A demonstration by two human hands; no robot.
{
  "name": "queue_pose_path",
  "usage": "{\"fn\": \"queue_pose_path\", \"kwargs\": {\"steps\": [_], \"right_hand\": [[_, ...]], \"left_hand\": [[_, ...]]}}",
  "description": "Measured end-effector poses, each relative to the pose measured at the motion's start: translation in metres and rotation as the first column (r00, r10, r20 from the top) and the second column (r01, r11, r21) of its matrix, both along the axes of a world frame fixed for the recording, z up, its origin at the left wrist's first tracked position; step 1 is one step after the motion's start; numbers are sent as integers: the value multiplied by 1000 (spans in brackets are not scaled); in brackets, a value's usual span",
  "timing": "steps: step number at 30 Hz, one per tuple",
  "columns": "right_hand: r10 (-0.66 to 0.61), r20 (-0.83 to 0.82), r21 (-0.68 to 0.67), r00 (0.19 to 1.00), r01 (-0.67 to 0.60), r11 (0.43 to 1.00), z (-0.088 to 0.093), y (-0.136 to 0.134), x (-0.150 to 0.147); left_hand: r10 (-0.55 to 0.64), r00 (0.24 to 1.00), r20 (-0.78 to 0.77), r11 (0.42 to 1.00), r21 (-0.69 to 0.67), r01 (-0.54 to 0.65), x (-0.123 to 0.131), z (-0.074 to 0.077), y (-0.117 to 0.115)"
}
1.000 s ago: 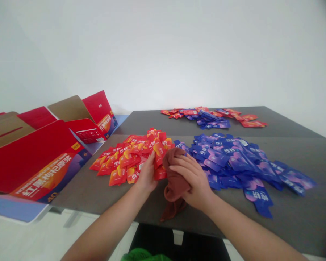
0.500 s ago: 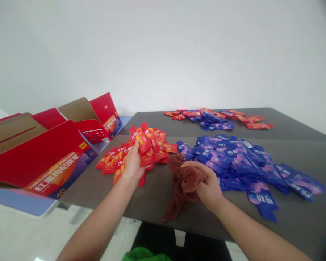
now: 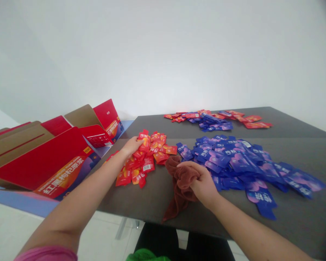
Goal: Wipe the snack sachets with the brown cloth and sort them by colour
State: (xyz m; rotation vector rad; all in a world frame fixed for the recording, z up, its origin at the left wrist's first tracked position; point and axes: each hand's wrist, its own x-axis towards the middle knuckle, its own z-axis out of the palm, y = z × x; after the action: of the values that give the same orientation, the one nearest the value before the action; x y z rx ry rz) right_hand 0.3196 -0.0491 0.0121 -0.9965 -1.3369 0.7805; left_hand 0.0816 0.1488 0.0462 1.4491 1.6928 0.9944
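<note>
My left hand [image 3: 132, 146] reaches over the left edge of the heap of red sachets [image 3: 154, 146]. Its fingers are closed on a red sachet [image 3: 144, 142] at the heap's upper side; whether more than one is in the grip is hidden. In my right hand [image 3: 205, 184] a crumpled brown cloth [image 3: 185, 181] is bunched up, its loose end hanging down to the table near the front edge. Just right of the cloth spreads a larger heap of blue sachets [image 3: 233, 157], apart from the red ones except where the two heaps nearly meet.
Open red cardboard cartons [image 3: 57, 159] stand on a blue-topped surface [image 3: 24, 203] at the left. Along the back of the dark table [image 3: 296, 145] lies a mixed row of red and blue sachets [image 3: 212, 119]. A white wall [image 3: 179, 54] rises behind.
My left hand has moved up and left across the red heap; the bunch of red sachets it held up is now lower, against the heap. My right hand and the cloth shifted slightly left.
</note>
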Motion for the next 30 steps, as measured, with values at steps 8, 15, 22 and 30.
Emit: {"fn": "queue_pose_path", "kwargs": {"steps": [8,15,22,30], "right_hand": [[9,-6,-14,1000,-9,1000,0,1,0],[27,39,22,999,-28,999,0,0,-1],[36,86,51,996,-41,998,-9,2,-1],[34,95,62,995,-40,997,-9,2,-1]], "left_hand": [[-106,791,-603,991,6,137,2,-11,9],[-135,589,-797,942,80,324,26,-11,-18],[-414,76,-907,579,-197,791,58,-45,-38],[-427,126,-895,652,-209,729,60,-45,-34]]}}
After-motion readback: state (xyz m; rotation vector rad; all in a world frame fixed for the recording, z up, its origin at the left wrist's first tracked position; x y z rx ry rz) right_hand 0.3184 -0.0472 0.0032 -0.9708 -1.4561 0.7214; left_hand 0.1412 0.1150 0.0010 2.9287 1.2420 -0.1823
